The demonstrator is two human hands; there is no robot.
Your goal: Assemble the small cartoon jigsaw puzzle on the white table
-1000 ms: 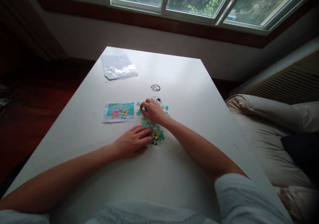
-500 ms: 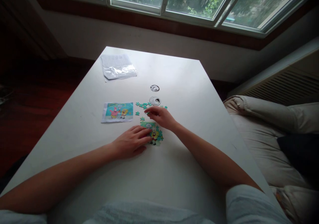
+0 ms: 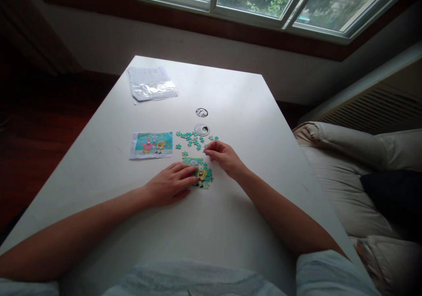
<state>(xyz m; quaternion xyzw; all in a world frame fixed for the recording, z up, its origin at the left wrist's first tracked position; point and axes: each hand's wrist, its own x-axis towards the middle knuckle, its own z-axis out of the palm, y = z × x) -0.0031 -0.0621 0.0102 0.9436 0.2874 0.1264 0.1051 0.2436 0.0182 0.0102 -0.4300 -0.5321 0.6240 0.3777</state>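
Note:
A partly joined jigsaw puzzle (image 3: 201, 178) with cartoon figures lies on the white table. My left hand (image 3: 171, 182) rests flat over its left side, fingers stretched out and covering part of the picture. Just beyond the puzzle's upper right, my right hand (image 3: 227, 157) has thumb and forefinger pinched at a small teal puzzle piece (image 3: 205, 146), mostly hidden by the fingertips. Several loose teal pieces (image 3: 189, 138) are scattered past the puzzle. To their left lies a printed picture sheet (image 3: 154, 145) showing the cartoon scene.
Two round openings with metal-looking rims (image 3: 201, 129) sit in the table (image 3: 231, 98) behind the loose pieces. Papers in a clear plastic sleeve (image 3: 152, 84) lie at the far left corner. A beige sofa (image 3: 336, 173) stands along the right side, and a window is beyond the table.
My right hand has drawn back to the right from over the loose pieces, uncovering more of them. My left hand stays on the puzzle. The view has shifted slightly.

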